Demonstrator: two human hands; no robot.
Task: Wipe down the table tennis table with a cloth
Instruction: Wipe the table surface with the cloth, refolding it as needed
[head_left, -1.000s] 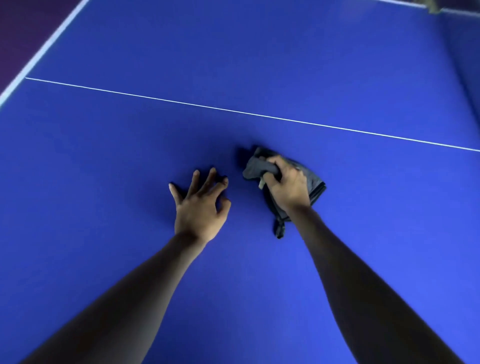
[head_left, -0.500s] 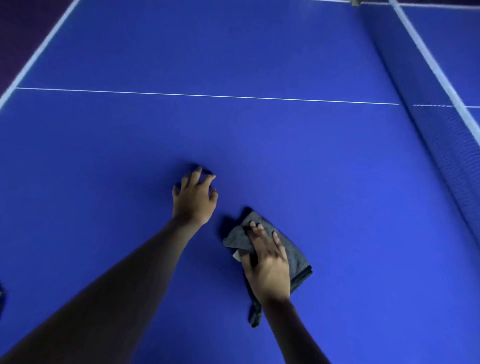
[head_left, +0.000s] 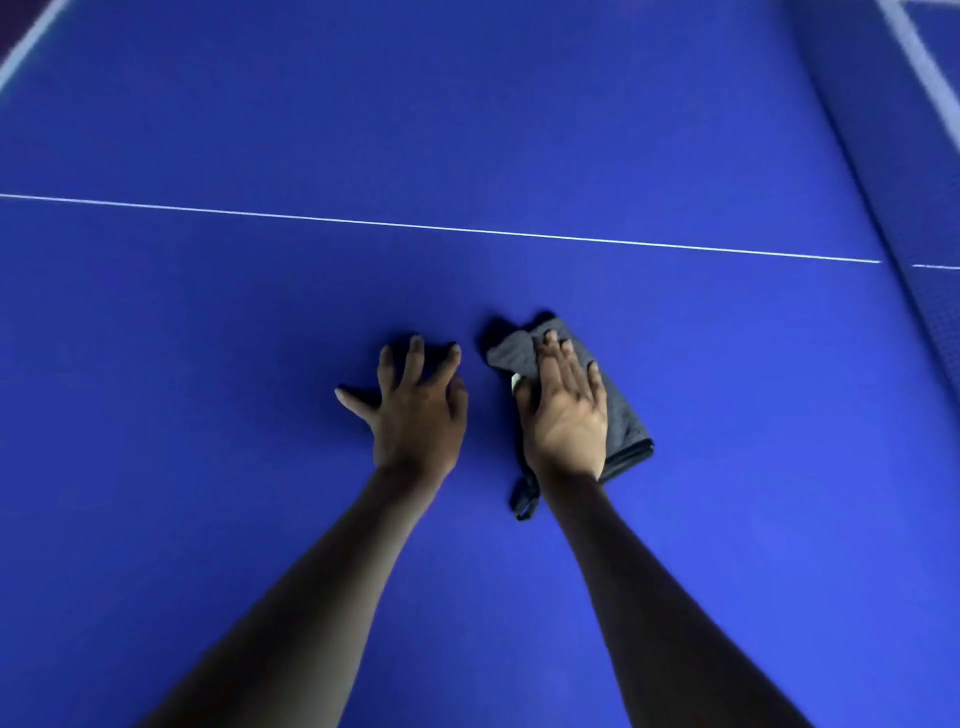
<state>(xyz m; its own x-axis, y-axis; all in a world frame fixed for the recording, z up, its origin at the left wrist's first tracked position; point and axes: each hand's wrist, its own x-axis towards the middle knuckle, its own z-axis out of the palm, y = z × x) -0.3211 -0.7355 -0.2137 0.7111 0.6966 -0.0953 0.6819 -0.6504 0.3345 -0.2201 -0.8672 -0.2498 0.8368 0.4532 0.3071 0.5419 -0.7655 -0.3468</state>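
We are pushing the grey cloth (head_left: 621, 415) forward again across the blue desk (head_left: 208, 322); half a second ago it was drawn back close to us, and now it is lying nearer the white centre line (head_left: 447, 228), so another stroke is under way. Our right hand (head_left: 566, 415) is pressing flat on the cloth, fingers straight, not clutching it. Our left hand (head_left: 415, 410) is bracing just beside it, fingers spread on the bare surface, holding nothing. We are judging the strip toward the net (head_left: 893, 171) still needs wiping.
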